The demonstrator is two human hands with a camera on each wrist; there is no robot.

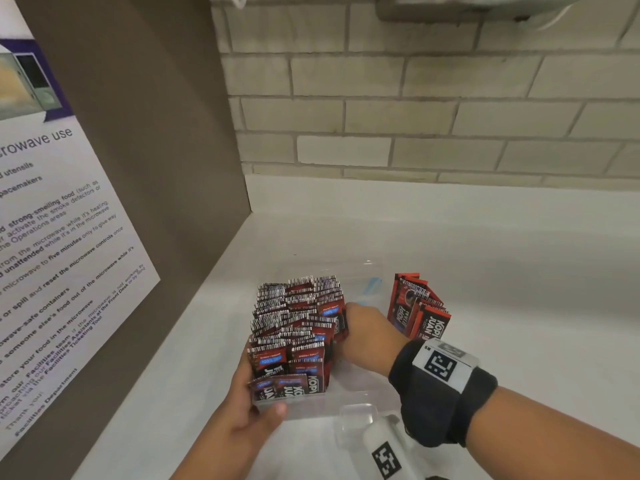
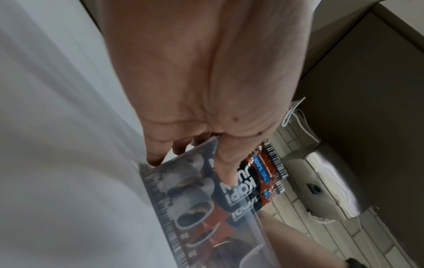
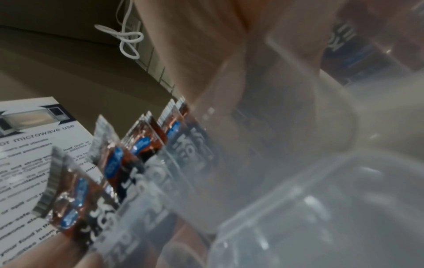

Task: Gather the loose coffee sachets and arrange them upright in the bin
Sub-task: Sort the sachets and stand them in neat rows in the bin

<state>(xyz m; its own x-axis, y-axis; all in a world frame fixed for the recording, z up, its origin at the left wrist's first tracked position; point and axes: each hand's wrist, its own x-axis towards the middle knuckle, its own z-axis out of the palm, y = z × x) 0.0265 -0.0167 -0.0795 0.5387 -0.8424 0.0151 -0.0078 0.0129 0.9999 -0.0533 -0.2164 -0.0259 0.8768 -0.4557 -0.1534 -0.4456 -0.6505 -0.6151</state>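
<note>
A clear plastic bin (image 1: 369,264) stands on the white counter. Its left part is packed with several red-and-black coffee sachets (image 1: 294,317) standing upright. My left hand (image 1: 258,393) grips the bin's near left corner, thumb (image 2: 226,172) on the front wall and fingers (image 2: 156,159) round the side. My right hand (image 1: 349,318) reaches into the bin and touches the right side of the packed sachets; its fingers are hidden among them. A second bunch of sachets (image 1: 419,310) leans upright just right of that hand. I cannot tell whether this bunch is inside the bin.
A brown side panel with a microwave notice (image 1: 52,237) closes off the left. A tiled wall (image 1: 415,116) runs along the back, with a metal dispenser (image 1: 467,5) above. A clear plastic piece (image 1: 356,417) lies at the bin's near edge. White counter (image 1: 502,258) stretches right.
</note>
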